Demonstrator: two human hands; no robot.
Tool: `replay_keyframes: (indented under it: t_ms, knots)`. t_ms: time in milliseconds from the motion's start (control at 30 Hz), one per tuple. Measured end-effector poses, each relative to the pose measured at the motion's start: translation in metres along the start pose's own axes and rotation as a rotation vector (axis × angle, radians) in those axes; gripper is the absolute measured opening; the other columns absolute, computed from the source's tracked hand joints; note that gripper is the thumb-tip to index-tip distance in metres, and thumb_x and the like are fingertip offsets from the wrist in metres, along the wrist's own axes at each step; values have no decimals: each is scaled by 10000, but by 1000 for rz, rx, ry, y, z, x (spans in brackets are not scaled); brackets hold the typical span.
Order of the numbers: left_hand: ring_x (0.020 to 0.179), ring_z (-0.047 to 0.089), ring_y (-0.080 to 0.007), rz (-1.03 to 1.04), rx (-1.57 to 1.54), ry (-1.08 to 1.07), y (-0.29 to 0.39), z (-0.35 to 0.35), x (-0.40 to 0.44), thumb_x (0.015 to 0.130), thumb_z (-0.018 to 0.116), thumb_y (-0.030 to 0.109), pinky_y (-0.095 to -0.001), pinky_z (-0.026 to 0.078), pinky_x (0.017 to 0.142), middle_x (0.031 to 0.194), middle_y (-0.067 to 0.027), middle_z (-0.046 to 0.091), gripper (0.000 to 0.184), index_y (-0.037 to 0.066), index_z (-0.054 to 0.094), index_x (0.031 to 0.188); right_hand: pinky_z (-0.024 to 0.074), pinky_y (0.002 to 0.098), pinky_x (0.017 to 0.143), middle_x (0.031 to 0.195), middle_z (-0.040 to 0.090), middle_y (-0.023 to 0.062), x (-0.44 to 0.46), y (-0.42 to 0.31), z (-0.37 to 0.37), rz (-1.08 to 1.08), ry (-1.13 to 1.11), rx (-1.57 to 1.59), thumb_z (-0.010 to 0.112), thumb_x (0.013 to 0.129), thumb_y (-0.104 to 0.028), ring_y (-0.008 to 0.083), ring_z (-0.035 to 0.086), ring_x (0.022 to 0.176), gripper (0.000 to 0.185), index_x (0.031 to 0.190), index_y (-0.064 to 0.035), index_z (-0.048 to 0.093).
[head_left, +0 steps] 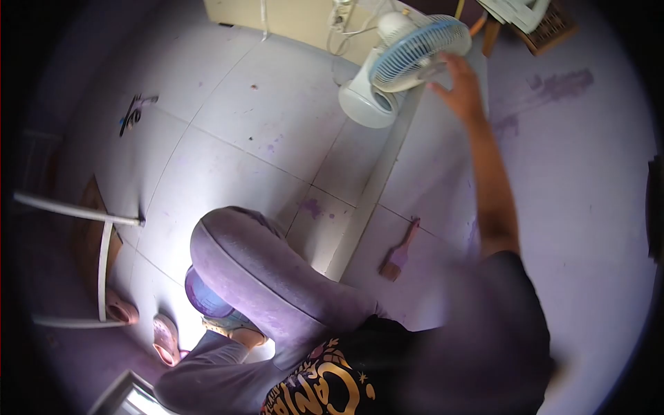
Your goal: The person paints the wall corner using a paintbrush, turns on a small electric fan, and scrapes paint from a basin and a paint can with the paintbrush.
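Observation:
My right hand (461, 90) reaches up to the front of a white and blue electric fan (418, 55), its thumb and fingers apart. The fingertips overlap the fan's grille near its centre; whether they touch it I cannot tell. The fan's white base (370, 104) rests on the tiled floor, and its head is tilted. My left hand is out of view. Below my right arm, a paintbrush (400, 256) with a pinkish-purple handle and brown bristles lies on the floor.
A purple-blue bucket (206, 294) stands beside my bent leg. Pink clogs (165, 339) and a white metal frame (105, 263) are at left. Small dark items (133, 115) lie upper left. Cables hang by the cream panel (297, 28). Purple paint spots (312, 207) mark the tiles.

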State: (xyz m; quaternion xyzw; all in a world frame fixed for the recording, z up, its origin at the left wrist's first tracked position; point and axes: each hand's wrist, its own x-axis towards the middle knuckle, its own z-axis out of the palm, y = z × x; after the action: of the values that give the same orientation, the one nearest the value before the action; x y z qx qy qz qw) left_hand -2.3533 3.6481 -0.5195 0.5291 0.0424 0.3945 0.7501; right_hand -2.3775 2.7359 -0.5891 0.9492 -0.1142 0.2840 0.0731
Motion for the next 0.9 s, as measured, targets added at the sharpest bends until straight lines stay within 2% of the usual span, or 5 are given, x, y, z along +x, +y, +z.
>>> replay_keyframes:
  t_ms: [167, 233, 267, 633, 900]
  knots:
    - [913, 593, -289, -126, -74, -29, -22, 5, -5, 919, 604, 379, -437, 448, 813, 994, -106, 670, 335, 64, 660, 1019, 389, 480, 1062, 1389, 479, 178, 86, 48, -4, -132, -211, -264, 845, 633, -475, 365, 465, 1282, 965, 1455, -198, 423]
    - [1288, 462, -346, -389, -443, -622, -25, -83, 37, 1016, 366, 278, -491, 309, 1142, 1366, -204, 509, 483, -54, 432, 1361, 312, 518, 1104, 1386, 493, 191, 110, 54, -3, -268, -110, -335, 828, 626, -540, 373, 444, 1308, 1017, 1483, -229, 377]
    - [1284, 464, -342, -392, -455, -572, -21, -83, 36, 1015, 363, 282, -509, 278, 1160, 1366, -211, 511, 496, -65, 430, 1363, 273, 537, 1124, 1384, 499, 197, 118, 56, 1, -330, -56, -368, 819, 622, -572, 377, 433, 1320, 1044, 1497, -244, 354]
    - [1299, 434, -347, -457, -498, -600, -35, -66, 29, 1004, 400, 264, -497, 263, 1168, 1392, -218, 481, 505, -81, 406, 1372, 345, 493, 1083, 1211, 615, 261, 189, -12, 60, 289, -242, -532, 502, 673, -899, 361, 583, 1175, 1166, 1473, -64, 350]
    - [1329, 384, -349, -465, -514, -637, -35, -57, 21, 1011, 384, 243, -489, 231, 1182, 1411, -223, 449, 492, -89, 392, 1374, 454, 492, 933, 1201, 629, 249, 206, -15, 78, 556, -260, -512, 393, 760, -876, 398, 601, 1145, 1037, 1397, -58, 406]
